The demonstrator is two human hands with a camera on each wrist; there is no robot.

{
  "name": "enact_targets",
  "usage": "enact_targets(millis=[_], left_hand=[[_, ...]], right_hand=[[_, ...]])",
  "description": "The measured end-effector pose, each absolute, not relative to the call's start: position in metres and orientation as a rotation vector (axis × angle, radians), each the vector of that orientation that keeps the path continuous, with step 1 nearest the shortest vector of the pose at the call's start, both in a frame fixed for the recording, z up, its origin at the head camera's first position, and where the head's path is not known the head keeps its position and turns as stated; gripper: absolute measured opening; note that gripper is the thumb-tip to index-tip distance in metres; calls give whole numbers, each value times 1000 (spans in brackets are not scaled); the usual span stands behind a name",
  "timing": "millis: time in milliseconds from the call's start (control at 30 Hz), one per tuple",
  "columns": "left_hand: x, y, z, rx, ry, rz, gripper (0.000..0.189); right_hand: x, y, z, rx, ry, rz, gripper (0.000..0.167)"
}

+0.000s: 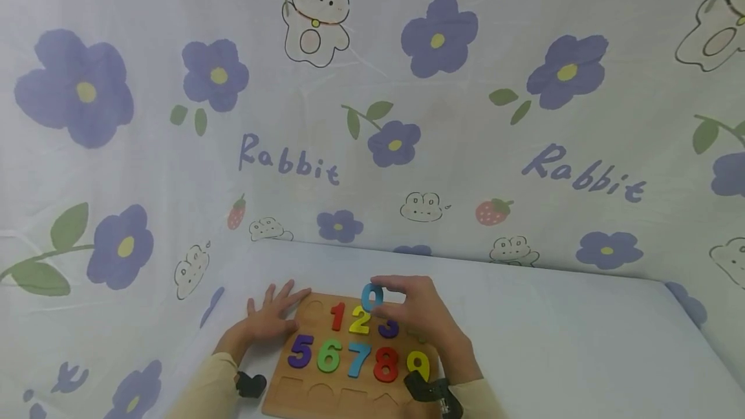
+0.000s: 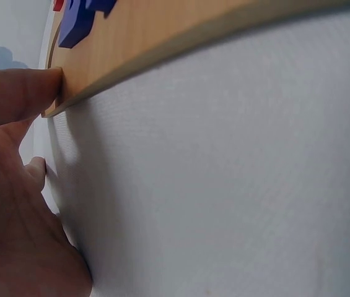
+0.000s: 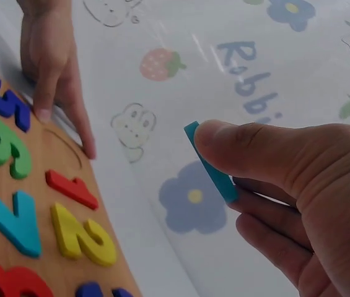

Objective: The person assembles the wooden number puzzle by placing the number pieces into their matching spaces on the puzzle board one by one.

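Observation:
Between thumb and fingers, my right hand (image 1: 420,310) pinches a blue number 0 (image 1: 365,297), held up over the top row of a wooden puzzle board (image 1: 279,399). Edge-on, the blue 0 (image 3: 215,167) shows as a thin slab in the right wrist view. My left hand (image 1: 269,315) lies with spread fingers at the board's left side, its thumb and a fingertip touching the edge. An unfilled round recess (image 1: 314,309) is at the board's top left corner. Beside it stand a red 1 (image 1: 337,317) and a yellow 2 (image 1: 359,321); the purple 3 (image 1: 388,327) is partly hidden.
A second row holds a purple 5 (image 1: 300,351), green 6 (image 1: 329,355), blue 7 (image 1: 359,359), red 8 (image 1: 386,365) and yellow 9 (image 1: 418,365). Shaped recesses line the board's near edge. The white table (image 1: 559,335) extends right; a rabbit-and-flower printed curtain (image 1: 372,96) hangs behind.

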State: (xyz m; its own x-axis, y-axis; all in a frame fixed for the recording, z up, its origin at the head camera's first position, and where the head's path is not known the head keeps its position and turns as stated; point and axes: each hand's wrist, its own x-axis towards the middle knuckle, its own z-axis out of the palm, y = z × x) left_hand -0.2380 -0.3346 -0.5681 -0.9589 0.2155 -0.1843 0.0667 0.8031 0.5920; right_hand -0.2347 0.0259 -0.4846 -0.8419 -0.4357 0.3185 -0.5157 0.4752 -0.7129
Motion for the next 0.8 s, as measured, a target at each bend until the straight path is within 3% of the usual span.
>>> enact_targets(millis=[800], left_hand=[[-247, -340, -580, 222, 2794, 820, 76]], right_hand=[[-265, -71, -518, 1030, -2808, 1183, 46]])
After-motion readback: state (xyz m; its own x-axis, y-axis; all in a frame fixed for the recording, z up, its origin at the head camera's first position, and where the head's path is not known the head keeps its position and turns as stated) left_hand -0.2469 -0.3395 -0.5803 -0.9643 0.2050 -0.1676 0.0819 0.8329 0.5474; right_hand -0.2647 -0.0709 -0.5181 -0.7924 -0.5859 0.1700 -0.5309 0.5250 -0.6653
